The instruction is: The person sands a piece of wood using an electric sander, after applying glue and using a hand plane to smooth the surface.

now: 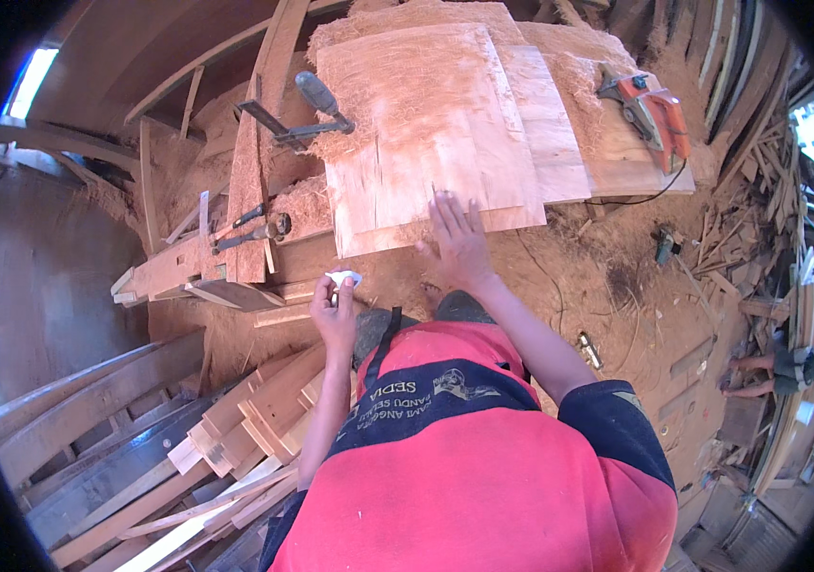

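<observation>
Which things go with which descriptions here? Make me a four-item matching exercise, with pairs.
Things
1. Power tool
2. Small white piece
3. Wide board
4. Clamp

Descriptions
A. At the left edge of the wide board
B. Held in the left grip
C. Orange, off to the right
D. Has the right grip over its near edge

Pairs: 1-C, 2-B, 3-D, 4-A

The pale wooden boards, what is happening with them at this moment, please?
A person stands at the stacked pale boards, the right hand spread open at their near edge. The left hand pinches a small white piece, apart from the stack. A clamp sits at the stack's left side; an orange power tool lies to the right, in nobody's grip.
</observation>
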### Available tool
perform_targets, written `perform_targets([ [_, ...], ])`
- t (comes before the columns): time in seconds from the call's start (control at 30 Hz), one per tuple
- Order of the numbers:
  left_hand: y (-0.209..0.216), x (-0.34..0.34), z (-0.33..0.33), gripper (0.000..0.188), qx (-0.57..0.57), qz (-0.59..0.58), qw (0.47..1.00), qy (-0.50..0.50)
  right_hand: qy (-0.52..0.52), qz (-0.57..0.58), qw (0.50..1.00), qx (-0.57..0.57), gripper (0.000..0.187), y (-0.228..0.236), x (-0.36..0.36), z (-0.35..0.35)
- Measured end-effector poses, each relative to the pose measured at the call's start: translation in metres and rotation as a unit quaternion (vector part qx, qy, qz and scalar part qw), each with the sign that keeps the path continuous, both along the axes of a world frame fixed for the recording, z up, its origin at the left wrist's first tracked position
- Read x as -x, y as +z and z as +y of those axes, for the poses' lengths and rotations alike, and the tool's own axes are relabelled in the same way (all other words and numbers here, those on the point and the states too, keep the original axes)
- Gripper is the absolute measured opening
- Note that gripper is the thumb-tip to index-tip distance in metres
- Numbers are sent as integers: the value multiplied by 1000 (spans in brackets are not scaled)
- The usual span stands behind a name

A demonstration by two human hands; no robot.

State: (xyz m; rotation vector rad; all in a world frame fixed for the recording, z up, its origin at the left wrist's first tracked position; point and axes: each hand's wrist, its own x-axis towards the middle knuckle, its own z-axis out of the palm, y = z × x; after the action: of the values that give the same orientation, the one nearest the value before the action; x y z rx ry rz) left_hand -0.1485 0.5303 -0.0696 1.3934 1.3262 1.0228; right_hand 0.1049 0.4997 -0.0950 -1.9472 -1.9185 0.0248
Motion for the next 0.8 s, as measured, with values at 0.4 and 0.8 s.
perform_targets([
  [0.4,5,-4,-2,15,-7,-33,999,12,62,-49,997,3,74,2,-16,9],
  [0.8,1,-10,-9,18,24,-36,999,5,160,-68,985,12,58,5,-57,10],
])
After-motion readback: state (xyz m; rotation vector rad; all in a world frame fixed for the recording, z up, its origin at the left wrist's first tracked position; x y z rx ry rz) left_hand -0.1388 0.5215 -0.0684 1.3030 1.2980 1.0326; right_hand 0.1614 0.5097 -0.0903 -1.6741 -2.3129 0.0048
